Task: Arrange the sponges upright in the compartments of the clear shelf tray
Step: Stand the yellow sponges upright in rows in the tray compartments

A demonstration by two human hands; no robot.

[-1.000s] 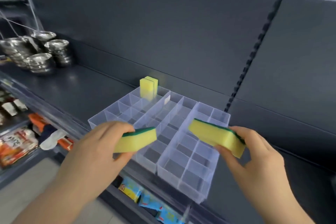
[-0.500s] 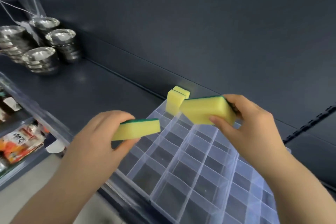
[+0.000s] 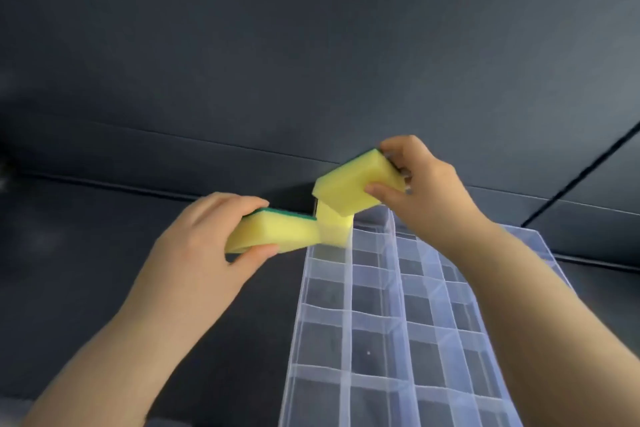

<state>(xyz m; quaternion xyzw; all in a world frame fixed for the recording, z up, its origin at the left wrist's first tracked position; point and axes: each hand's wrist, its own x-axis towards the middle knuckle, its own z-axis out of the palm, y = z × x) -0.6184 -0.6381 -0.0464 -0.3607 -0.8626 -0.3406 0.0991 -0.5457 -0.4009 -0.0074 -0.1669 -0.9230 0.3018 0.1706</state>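
Soft, even light brightens the sponge (image 3: 349, 184); the dark shelf (image 3: 104, 270) looks dim, with a small shadow behind the sponge. Everything is slightly soft, perhaps from motion, and straight lines bow near the edges.

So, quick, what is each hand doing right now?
Left hand: closed, holding a green-topped sponge.
Right hand: closed, holding a second sponge, tilted.

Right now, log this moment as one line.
left hand: grips left sponge | right hand: grips right sponge over standing sponge | tray: neither placed
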